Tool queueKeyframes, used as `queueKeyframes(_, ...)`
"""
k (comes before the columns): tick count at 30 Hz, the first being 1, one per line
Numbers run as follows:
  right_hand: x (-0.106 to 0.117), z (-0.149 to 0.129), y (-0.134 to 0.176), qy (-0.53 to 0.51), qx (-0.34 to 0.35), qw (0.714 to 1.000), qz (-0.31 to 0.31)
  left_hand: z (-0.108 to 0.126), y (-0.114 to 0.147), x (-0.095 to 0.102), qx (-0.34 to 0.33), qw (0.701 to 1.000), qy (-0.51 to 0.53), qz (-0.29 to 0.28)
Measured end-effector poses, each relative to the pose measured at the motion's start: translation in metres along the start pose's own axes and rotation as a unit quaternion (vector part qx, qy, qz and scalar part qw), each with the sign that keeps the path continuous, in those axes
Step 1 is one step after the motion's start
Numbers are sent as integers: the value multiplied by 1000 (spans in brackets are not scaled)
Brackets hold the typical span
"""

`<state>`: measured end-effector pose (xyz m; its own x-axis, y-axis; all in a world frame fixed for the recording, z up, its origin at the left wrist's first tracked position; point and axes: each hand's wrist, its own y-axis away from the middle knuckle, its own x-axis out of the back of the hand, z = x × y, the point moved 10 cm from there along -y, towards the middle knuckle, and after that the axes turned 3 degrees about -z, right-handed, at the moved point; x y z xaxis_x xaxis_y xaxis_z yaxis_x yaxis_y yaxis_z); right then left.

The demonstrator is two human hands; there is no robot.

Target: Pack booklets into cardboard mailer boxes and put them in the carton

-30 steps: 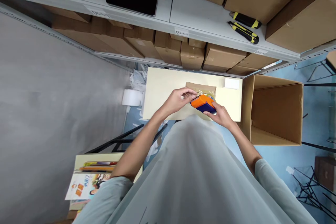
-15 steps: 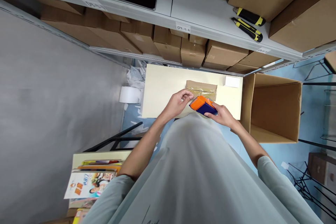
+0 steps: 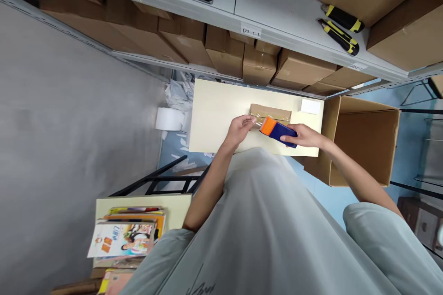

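The orange and dark-blue handheld tool (image 3: 277, 132) is being gripped at its blue end by the right hand (image 3: 301, 136), apparently to leave the orange end free near the taped brown cardboard box (image 3: 272, 112) on the cream surface (image 3: 218, 115). The fingers of the left hand (image 3: 239, 129) are being held narrow, their content unclear.

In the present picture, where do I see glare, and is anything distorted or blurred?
Head view: small bright glints on the parcel near the left hand; head view: the shelf slants down rightward, probably partly wide-angle distortion; head view: no strong blur, the label is readable.
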<state>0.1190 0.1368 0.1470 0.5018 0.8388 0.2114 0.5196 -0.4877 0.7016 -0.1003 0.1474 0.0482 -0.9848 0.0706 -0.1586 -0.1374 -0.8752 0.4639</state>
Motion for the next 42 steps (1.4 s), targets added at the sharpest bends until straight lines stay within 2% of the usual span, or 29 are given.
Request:
queueKeyframes(5, 17, -1, -15, -31, -31, 996, -77, -12, -16, 22, 32, 997, 49, 47)
queueKeyframes(9, 27, 8, -28, -31, -65, 993, -93, -28, -25, 33, 59, 994, 69, 56)
queueKeyframes(17, 35, 16, -76, 11, -96, 986, -136, -58, -48, 42, 108, 988, 70, 88)
queueKeyframes(25, 35, 21, -106, 68, -113, 981, -146, -82, -49, 56, 144, 980, 73, 115)
queueKeyframes(32, 39, 26, -117, 101, -132, 975, -146, -98, -58, 57, 157, 977, 71, 127)
queueKeyframes(42, 34, 26, -119, 104, -132, 976, -138, -112, -62, 36, 147, 978, 44, 140)
